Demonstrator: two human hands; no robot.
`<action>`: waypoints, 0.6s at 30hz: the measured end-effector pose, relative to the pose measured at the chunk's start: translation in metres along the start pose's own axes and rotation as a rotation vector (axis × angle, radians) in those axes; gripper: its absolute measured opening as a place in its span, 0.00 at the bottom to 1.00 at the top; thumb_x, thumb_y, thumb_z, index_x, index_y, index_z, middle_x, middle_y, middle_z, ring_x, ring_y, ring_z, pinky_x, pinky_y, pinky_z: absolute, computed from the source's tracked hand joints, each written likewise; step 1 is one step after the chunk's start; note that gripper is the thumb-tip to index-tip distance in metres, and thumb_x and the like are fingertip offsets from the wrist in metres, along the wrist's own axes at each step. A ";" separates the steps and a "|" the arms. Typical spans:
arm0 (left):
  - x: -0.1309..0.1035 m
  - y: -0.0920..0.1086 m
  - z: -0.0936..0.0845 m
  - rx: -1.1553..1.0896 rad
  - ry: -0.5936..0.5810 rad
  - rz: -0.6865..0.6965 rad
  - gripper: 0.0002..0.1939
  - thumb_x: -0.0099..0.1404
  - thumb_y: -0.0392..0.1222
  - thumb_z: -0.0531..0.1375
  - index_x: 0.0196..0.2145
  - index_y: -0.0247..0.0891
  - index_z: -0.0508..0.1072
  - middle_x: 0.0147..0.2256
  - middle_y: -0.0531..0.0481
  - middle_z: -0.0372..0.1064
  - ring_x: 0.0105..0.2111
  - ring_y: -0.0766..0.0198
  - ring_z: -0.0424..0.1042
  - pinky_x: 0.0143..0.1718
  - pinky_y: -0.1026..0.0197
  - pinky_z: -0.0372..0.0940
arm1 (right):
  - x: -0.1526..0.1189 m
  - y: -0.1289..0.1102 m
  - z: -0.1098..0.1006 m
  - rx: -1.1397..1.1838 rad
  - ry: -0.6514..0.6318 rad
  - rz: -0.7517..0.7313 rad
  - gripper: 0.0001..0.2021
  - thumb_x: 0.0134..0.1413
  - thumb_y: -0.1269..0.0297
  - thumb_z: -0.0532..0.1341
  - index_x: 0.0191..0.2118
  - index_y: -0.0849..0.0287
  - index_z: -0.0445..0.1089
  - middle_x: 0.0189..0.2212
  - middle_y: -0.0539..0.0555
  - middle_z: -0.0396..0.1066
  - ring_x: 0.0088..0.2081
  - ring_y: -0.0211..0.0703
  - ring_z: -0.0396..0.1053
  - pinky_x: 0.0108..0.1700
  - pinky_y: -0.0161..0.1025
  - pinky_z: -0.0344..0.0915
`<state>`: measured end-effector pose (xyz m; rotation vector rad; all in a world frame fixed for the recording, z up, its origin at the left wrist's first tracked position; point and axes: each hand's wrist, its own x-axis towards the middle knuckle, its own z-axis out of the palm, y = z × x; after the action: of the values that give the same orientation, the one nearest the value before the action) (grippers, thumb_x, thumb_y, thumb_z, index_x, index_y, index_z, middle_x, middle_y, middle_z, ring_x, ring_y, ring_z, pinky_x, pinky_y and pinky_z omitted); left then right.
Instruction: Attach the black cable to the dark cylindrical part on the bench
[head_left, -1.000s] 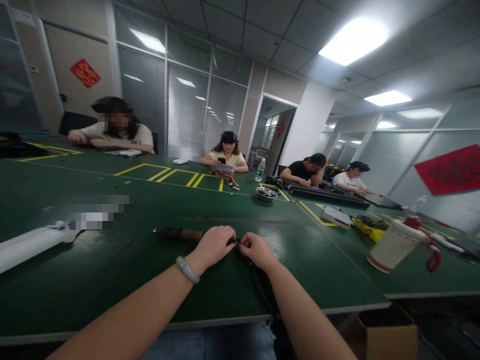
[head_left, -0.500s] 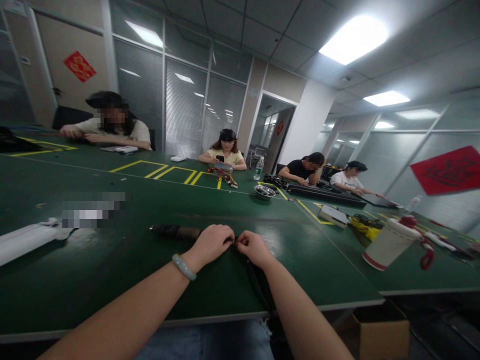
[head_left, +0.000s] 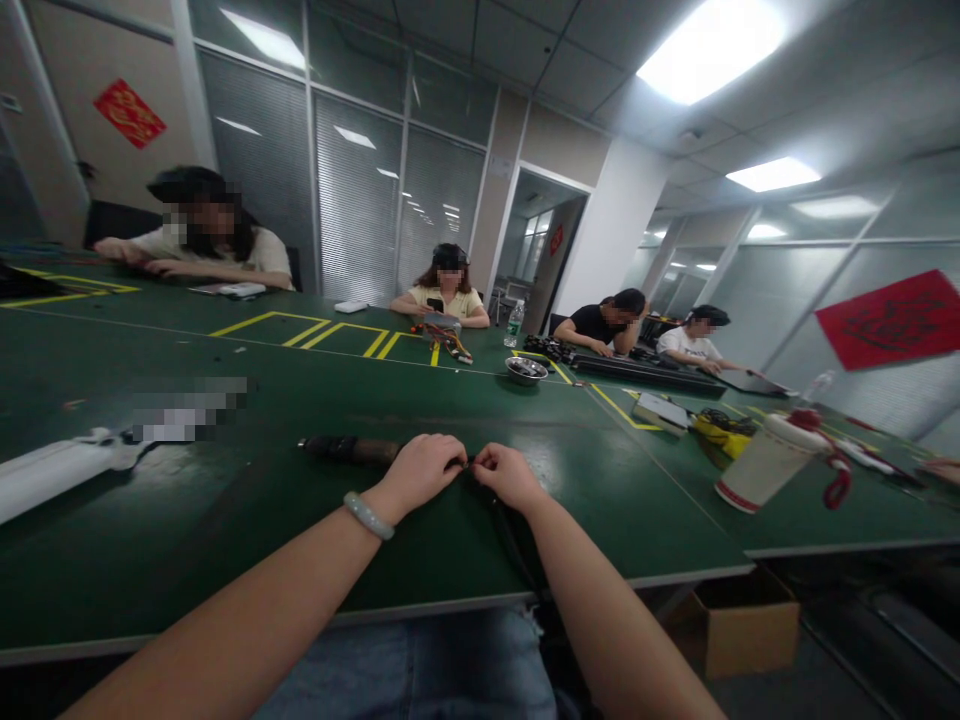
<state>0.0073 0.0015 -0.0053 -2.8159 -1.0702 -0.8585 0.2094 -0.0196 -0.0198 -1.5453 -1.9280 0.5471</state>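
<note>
A dark, slim tool with a metal tip and a brownish middle, looking like an electric screwdriver (head_left: 349, 449), lies on the green table. Its rear end disappears under my left hand (head_left: 429, 470), which wears a pale bangle (head_left: 368, 516). The fingertips of this hand are closed in a pinch over something small and dark, mostly hidden. Close against them, my right hand (head_left: 510, 478) is pinched too. From beneath its fingers a black cable (head_left: 514, 545) runs toward the table's front edge. Whether the cable joins the tool is hidden.
A white object (head_left: 60, 475) lies at left, partly blurred out. Farther off are a metal bowl (head_left: 526, 371), a water bottle (head_left: 514, 325) and a bundle of wires (head_left: 454, 345). A white cup (head_left: 769, 465) stands at right. Several people sit around the table; a cardboard box (head_left: 750, 625) is below.
The camera view has shifted slightly, so the surroundings sit a little higher and mostly farther left. Both hands keep their pinch at nearly the same spot.
</note>
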 end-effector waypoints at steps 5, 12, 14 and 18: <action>0.000 0.000 -0.002 0.011 -0.006 0.004 0.04 0.63 0.40 0.59 0.36 0.42 0.73 0.37 0.52 0.72 0.39 0.61 0.70 0.42 0.58 0.60 | 0.000 0.003 0.000 0.018 -0.011 -0.005 0.05 0.52 0.63 0.62 0.34 0.58 0.71 0.25 0.48 0.72 0.26 0.34 0.68 0.26 0.29 0.58; -0.001 0.004 -0.006 0.037 0.021 -0.006 0.07 0.63 0.44 0.61 0.37 0.40 0.72 0.39 0.49 0.71 0.42 0.58 0.69 0.45 0.56 0.60 | 0.001 0.003 0.001 0.047 -0.017 0.005 0.06 0.52 0.63 0.63 0.34 0.59 0.70 0.25 0.48 0.72 0.26 0.34 0.68 0.26 0.29 0.59; 0.000 0.005 -0.007 0.035 0.015 0.003 0.05 0.63 0.42 0.60 0.37 0.40 0.72 0.40 0.49 0.71 0.42 0.58 0.69 0.46 0.55 0.60 | 0.001 0.002 0.000 0.043 -0.018 0.010 0.05 0.52 0.64 0.63 0.34 0.59 0.70 0.25 0.48 0.72 0.26 0.34 0.68 0.27 0.29 0.59; 0.000 0.006 -0.007 0.014 -0.008 0.009 0.04 0.64 0.39 0.59 0.36 0.41 0.73 0.40 0.49 0.72 0.42 0.59 0.69 0.46 0.55 0.61 | 0.000 0.000 0.000 0.028 -0.022 0.009 0.05 0.53 0.65 0.63 0.35 0.60 0.71 0.25 0.48 0.73 0.26 0.34 0.68 0.27 0.29 0.59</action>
<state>0.0078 -0.0048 0.0016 -2.8133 -1.0589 -0.8358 0.2096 -0.0197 -0.0202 -1.5367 -1.9228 0.5946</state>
